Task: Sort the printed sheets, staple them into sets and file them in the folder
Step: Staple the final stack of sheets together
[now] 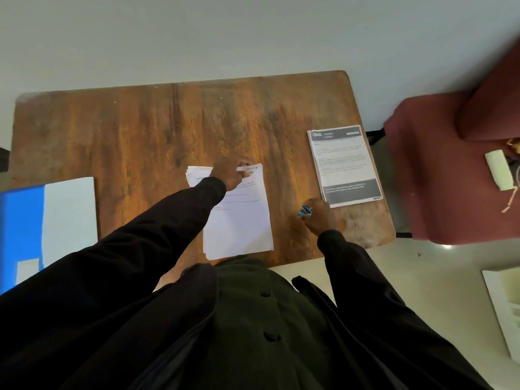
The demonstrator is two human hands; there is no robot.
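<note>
While apart — hands (230, 175) (319, 214) on sheets (239, 220), stapler (305, 210)

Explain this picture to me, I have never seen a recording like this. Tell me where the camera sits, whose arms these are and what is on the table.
There is no machine here. A person works with bare hands, and the one camera is worn on their head, looking down, so the dark sleeves are their own arms. Their left hand pinches the top edge of a stack of white sheets in the middle of the wooden table. Their right hand grips a small blue stapler just right of that stack. Further right lies a second printed stack with grey bands. At the left edge lies a blue folder with a white sheet on it. A red chair stands to the right.
</note>
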